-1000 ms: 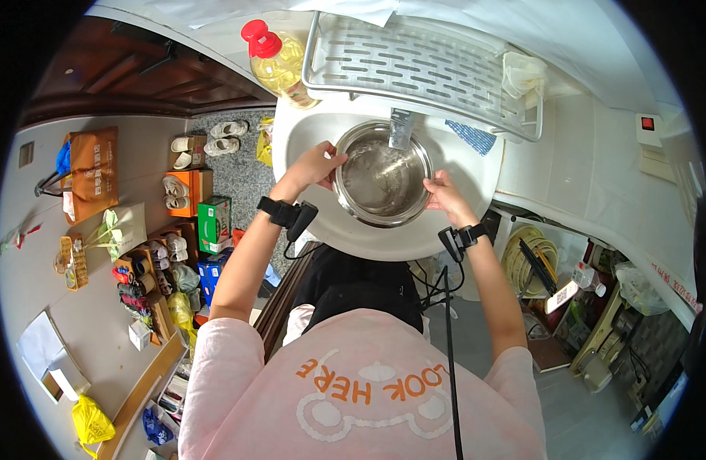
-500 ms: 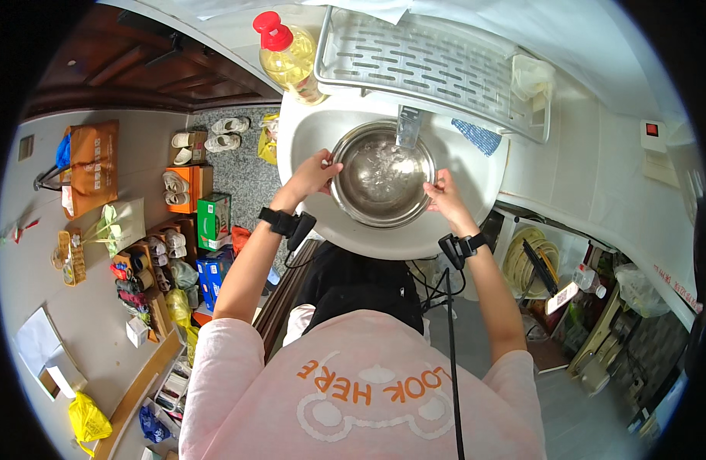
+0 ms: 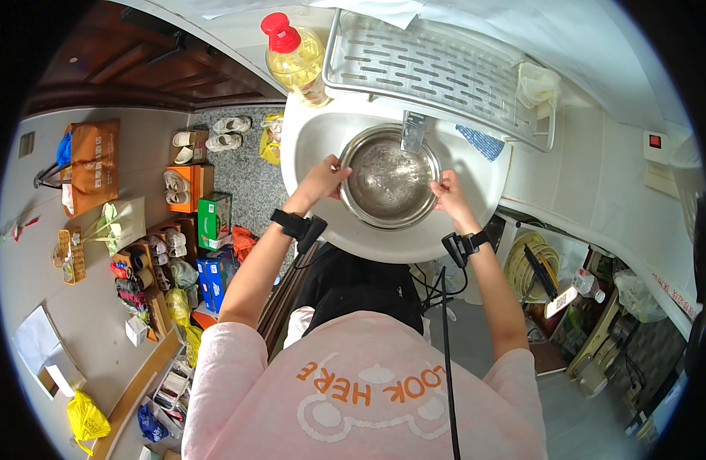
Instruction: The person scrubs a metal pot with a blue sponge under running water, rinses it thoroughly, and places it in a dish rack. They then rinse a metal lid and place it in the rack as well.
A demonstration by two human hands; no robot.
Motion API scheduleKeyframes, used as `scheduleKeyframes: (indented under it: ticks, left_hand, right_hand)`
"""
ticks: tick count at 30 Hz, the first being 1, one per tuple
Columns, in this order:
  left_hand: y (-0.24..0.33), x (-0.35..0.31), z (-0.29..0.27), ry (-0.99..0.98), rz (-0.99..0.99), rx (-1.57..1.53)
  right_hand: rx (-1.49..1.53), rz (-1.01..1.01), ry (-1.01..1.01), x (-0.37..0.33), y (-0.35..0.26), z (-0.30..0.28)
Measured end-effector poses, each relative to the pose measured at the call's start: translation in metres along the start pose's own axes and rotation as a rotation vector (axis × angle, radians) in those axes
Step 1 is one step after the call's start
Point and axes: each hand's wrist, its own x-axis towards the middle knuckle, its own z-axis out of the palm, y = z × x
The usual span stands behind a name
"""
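Both hands at a white wash basin [image 3: 311, 142], set either side of a round metal bowl [image 3: 387, 225]. Left hand [image 3: 322, 181]: partly closed, thumb and fingers at the bowl's left edge, pinching it; how firmly, cannot tell. Right hand [image 3: 451, 198]: likewise half-curled, thumb and fingertips on the right edge, a little nearer the body than the left. The bowl sits between the two hands, inside the basin's outline; whether its base touches the basin, cannot tell. Bowl's inside bright and speckled with glints. Metal faucet [image 3: 413, 134] beyond the hands, spout overlapping the bowl's far edge as seen from above. Blue patterned cloth [image 3: 482, 143] past the right hand, on the basin's far edge. Bottle of yellow liquid [image 3: 299, 67], red-capped, beyond the left hand. Slotted rack [image 3: 430, 77] farther off, ahead of both. Dark strap [image 3: 295, 225] on the left wrist, another on the right.
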Motion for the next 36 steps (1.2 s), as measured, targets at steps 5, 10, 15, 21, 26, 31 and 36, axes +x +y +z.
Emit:
scheduleKeyframes:
  ticks: [5, 10, 15, 21, 26, 31, 36]
  left_hand:
    - [0.004, -0.013, 0.000, -0.062, -0.069, 0.030]
    - [0.018, -0.021, -0.013, -0.085, -0.116, -0.023]
    - [0.040, -0.027, -0.022, -0.127, -0.055, -0.029]
    - [0.076, -0.038, -0.041, -0.207, 0.055, 0.077]
    - [0.101, -0.041, -0.046, -0.218, 0.143, 0.126]
    - [0.117, -0.045, -0.050, -0.227, 0.173, 0.217]
    - [0.121, -0.047, -0.052, -0.223, 0.188, 0.260]
  right_hand:
    - [-0.051, 0.123, -0.071, -0.010, 0.008, -0.004]
    - [-0.039, 0.143, -0.053, -0.013, -0.004, 0.007]
    - [0.199, 0.283, -0.186, -0.005, -0.008, 0.005]
    - [0.492, 0.438, -0.285, 0.007, 0.020, 0.005]
    - [0.797, 0.657, -0.557, 0.007, 0.035, 0.014]
    - [1.148, 0.998, -0.551, -0.001, 0.030, 0.024]
    - [1.225, 1.072, -0.668, -0.006, 0.023, 0.033]
